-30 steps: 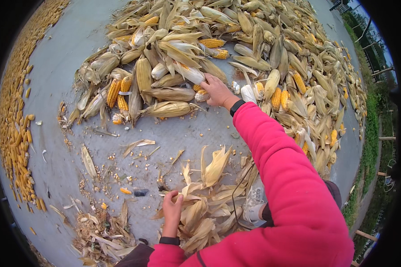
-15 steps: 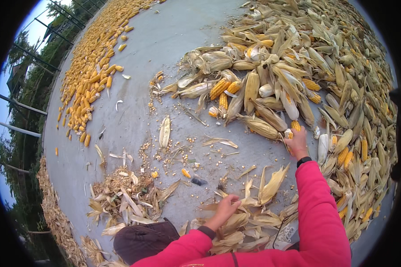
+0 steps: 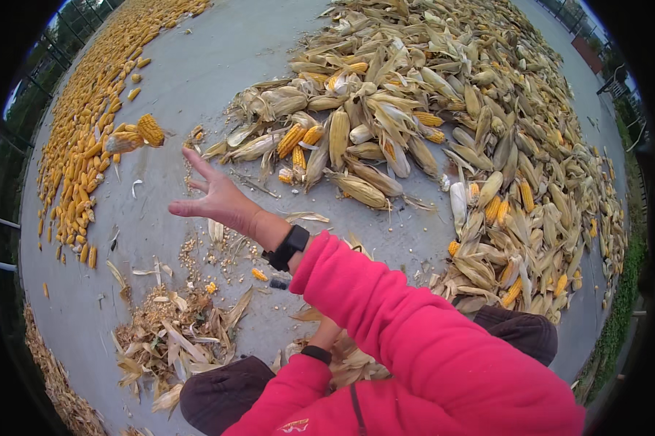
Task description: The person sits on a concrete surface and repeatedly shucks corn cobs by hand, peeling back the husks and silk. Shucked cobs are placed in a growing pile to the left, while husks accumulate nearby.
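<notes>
My right hand [image 3: 224,202] is stretched across to the left, its fingers spread and nothing in them. Just beyond its fingertips, apart from the hand, a yellow corn cob [image 3: 151,131] hangs in mid-air. Beside that cob is a second one, paler and blurred [image 3: 124,139]. My left hand [image 3: 326,336] is low in the middle near loose husks; my right sleeve covers its fingers.
Husked yellow cobs form a long heap [image 3: 69,189] on the left. Ears in dry husks make a big pile [image 3: 480,123] at the right. Scraps of husk [image 3: 171,330] and loose kernels [image 3: 211,269] lie on the grey concrete floor [image 3: 218,65]. My dark-trousered knees flank the lower edge.
My right hand has swung from the pile at right across to the left and let go of the cobs it held. The left hand has dropped behind the right sleeve. The view has shifted.
</notes>
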Action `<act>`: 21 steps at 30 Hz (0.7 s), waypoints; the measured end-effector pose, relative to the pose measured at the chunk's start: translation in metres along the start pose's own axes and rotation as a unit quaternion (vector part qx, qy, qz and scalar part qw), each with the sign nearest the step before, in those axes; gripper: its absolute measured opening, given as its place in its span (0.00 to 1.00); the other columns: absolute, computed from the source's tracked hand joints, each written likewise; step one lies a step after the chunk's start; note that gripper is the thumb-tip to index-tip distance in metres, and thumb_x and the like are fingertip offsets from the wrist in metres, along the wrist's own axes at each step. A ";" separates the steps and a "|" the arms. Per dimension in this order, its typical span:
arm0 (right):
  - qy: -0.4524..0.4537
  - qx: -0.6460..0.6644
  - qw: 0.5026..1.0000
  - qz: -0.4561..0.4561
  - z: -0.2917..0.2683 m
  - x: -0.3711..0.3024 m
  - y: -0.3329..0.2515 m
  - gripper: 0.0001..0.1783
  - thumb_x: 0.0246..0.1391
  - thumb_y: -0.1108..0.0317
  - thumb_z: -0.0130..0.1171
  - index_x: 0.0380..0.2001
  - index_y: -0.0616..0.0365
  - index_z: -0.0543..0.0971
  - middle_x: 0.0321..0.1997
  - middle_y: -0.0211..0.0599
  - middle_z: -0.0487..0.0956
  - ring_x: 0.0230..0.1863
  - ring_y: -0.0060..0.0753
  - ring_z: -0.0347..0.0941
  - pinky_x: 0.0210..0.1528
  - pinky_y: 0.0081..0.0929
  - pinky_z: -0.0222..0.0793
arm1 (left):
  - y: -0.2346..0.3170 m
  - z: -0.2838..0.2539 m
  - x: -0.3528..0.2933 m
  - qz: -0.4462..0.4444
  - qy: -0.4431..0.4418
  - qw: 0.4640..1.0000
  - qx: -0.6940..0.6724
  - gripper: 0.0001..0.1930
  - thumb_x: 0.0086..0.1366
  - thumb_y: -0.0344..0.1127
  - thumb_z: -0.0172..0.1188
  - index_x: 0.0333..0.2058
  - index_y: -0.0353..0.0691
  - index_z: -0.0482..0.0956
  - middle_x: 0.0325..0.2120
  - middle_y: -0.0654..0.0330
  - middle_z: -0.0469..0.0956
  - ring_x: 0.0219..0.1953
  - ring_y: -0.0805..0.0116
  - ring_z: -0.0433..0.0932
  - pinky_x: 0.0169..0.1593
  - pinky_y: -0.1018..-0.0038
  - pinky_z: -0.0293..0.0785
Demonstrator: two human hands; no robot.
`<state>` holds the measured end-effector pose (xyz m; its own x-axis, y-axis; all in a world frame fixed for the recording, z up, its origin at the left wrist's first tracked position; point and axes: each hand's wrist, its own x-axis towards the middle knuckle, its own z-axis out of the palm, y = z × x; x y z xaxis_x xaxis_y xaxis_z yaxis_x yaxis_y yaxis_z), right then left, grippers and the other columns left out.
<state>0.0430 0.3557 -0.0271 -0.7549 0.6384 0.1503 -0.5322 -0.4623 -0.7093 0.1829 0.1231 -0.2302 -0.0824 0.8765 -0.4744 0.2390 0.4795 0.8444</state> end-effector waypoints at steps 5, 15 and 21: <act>0.128 -0.447 0.876 -0.129 -0.048 -0.009 -0.017 0.27 0.47 0.67 0.66 0.52 0.64 0.76 0.50 0.51 0.77 0.56 0.53 0.73 0.59 0.43 0.71 | 0.010 -0.021 -0.013 0.025 0.040 0.998 0.043 0.17 0.62 0.36 0.69 0.46 0.31 0.82 0.37 0.51 0.86 0.36 0.61 0.86 0.40 0.65 0.81; 0.327 -0.739 0.524 0.269 -0.388 -0.198 -0.062 0.49 0.32 0.38 0.75 0.51 0.67 0.79 0.54 0.55 0.79 0.59 0.56 0.73 0.58 0.49 0.71 | 0.019 -0.029 -0.023 -0.048 0.075 0.996 0.003 0.14 0.66 0.32 0.66 0.47 0.33 0.82 0.40 0.56 0.85 0.40 0.68 0.84 0.46 0.72 0.80; 0.384 -0.603 0.679 0.166 -0.306 -0.266 -0.018 0.42 0.31 0.46 0.81 0.43 0.65 0.76 0.41 0.52 0.82 0.42 0.46 0.80 0.48 0.38 0.75 | 0.043 -0.038 -0.018 -0.015 0.105 0.991 -0.086 0.13 0.69 0.33 0.62 0.48 0.31 0.81 0.39 0.57 0.85 0.42 0.70 0.83 0.48 0.73 0.79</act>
<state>0.3705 0.3830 -0.2652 -0.0865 0.9693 -0.2303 0.6689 -0.1148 -0.7344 0.1580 0.1299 -0.1757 -0.2910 0.8430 -0.4524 0.0659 0.4894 0.8695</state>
